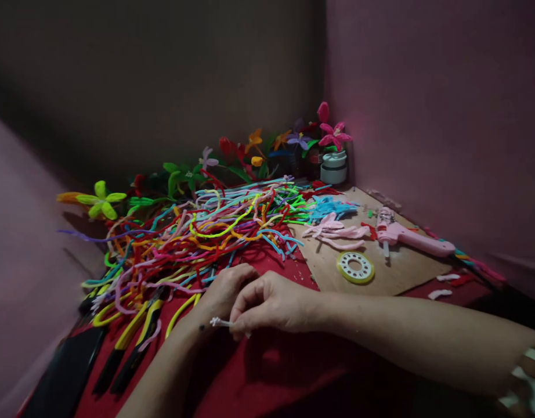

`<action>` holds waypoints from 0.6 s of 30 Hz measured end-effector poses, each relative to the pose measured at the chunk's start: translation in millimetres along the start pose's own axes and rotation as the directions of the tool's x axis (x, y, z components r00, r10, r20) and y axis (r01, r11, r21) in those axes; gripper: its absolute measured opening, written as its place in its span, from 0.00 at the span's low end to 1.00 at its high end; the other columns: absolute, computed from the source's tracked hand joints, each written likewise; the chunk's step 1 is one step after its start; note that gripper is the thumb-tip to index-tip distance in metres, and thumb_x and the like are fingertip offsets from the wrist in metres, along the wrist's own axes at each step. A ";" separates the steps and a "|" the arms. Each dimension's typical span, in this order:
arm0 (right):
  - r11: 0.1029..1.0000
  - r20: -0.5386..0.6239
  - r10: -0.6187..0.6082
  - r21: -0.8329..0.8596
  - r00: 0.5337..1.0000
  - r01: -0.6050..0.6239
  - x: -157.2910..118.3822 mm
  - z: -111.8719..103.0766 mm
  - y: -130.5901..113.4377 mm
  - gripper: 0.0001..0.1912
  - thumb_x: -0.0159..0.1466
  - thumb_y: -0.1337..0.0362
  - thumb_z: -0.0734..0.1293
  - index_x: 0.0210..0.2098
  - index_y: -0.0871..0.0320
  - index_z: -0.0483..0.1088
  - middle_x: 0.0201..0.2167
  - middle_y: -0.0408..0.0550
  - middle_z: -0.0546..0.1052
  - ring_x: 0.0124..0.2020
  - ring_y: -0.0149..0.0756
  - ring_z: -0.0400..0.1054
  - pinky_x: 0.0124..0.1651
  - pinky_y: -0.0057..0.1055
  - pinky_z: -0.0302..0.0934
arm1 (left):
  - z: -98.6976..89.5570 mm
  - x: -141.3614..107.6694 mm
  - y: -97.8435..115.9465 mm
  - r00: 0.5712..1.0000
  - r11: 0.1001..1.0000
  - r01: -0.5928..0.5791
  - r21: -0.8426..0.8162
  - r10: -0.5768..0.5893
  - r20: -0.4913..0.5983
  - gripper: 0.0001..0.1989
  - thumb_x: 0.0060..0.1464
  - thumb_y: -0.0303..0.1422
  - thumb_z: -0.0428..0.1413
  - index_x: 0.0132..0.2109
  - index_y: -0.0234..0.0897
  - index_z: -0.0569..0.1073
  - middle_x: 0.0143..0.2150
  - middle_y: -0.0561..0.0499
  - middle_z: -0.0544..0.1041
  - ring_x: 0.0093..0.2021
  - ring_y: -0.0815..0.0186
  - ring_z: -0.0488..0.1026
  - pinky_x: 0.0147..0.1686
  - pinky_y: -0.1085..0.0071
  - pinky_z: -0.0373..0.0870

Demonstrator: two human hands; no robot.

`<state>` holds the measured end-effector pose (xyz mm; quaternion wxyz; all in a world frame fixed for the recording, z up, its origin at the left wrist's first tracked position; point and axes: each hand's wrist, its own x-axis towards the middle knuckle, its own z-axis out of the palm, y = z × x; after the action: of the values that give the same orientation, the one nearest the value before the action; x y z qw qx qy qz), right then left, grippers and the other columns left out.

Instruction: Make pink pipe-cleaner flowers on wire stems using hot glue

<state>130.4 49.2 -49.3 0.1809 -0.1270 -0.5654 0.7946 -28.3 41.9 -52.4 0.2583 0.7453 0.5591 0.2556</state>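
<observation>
Between the thumb and fingers of my right hand [267,305] is a small white stem [220,322] with a knobbly tip that points left. My left hand [228,284] lies just behind it, over the red cloth [259,377]; its fingers are mostly hidden by my right hand, so whether it holds anything is unclear. Beyond both hands spreads a big tangle of coloured pipe cleaners [206,232]. Pink petal pieces [337,229] and a yellow tape roll [355,267] rest on the brown board [393,276] to the right.
A pink glue gun [415,238] lies on the board. Yellow-and-black pliers [130,342] and a dark flat object [69,371] are at the left. Fuzzy flowers [102,200] line the back, near a pale round container [334,168]. Walls stand behind and at both sides.
</observation>
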 end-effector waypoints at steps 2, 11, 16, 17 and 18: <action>0.999 -0.004 0.012 -0.030 1.000 -0.012 -0.6 -0.5 2.7 0.01 0.49 0.70 0.68 0.23 0.63 0.72 0.20 0.40 0.71 0.23 0.23 0.62 0.30 0.23 0.55 | 0.1 0.8 2.7 1.000 0.996 0.010 0.086 -0.012 0.022 0.06 0.42 0.26 0.54 0.23 0.38 0.74 0.22 0.54 0.72 0.23 0.69 0.65 0.23 0.76 0.58; 0.962 0.080 -0.015 -0.269 0.997 0.036 -7.6 1.1 5.2 0.02 0.52 0.72 0.67 0.26 0.65 0.72 0.21 0.39 0.69 0.24 0.21 0.60 0.29 0.18 0.55 | 7.6 13.0 13.7 0.999 1.000 0.014 0.026 -0.014 -0.029 0.09 0.50 0.32 0.51 0.37 0.37 0.74 0.34 0.50 0.76 0.34 0.66 0.72 0.35 0.73 0.68; 0.962 0.188 -0.056 -0.251 0.981 0.104 -13.1 -3.5 4.7 0.02 0.53 0.72 0.66 0.27 0.66 0.71 0.24 0.40 0.69 0.25 0.21 0.62 0.29 0.18 0.56 | 17.2 39.5 30.7 0.986 0.957 -0.169 0.234 0.165 0.037 0.12 0.52 0.27 0.49 0.40 0.39 0.75 0.37 0.48 0.76 0.35 0.67 0.72 0.37 0.72 0.66; 0.971 0.194 -0.053 -0.219 0.979 0.096 -13.8 -4.5 4.5 0.02 0.53 0.72 0.67 0.27 0.66 0.70 0.24 0.40 0.69 0.25 0.21 0.62 0.29 0.18 0.56 | 18.9 44.1 33.6 0.986 0.954 -0.167 0.249 0.166 0.028 0.12 0.52 0.27 0.49 0.41 0.38 0.75 0.38 0.48 0.76 0.36 0.66 0.73 0.38 0.72 0.66; 0.980 0.198 -0.049 -0.178 0.979 0.085 -14.2 -5.6 4.2 0.02 0.52 0.72 0.67 0.27 0.66 0.70 0.24 0.40 0.70 0.25 0.21 0.62 0.30 0.18 0.56 | 20.0 47.9 36.9 0.987 0.954 -0.157 0.257 0.158 0.014 0.12 0.52 0.27 0.49 0.41 0.38 0.74 0.38 0.48 0.77 0.36 0.66 0.73 0.38 0.72 0.66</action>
<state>144.8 46.6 -55.1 0.1394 -0.0464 -0.6559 0.7404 22.7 77.3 -37.9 0.1366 0.8138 0.5272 0.2030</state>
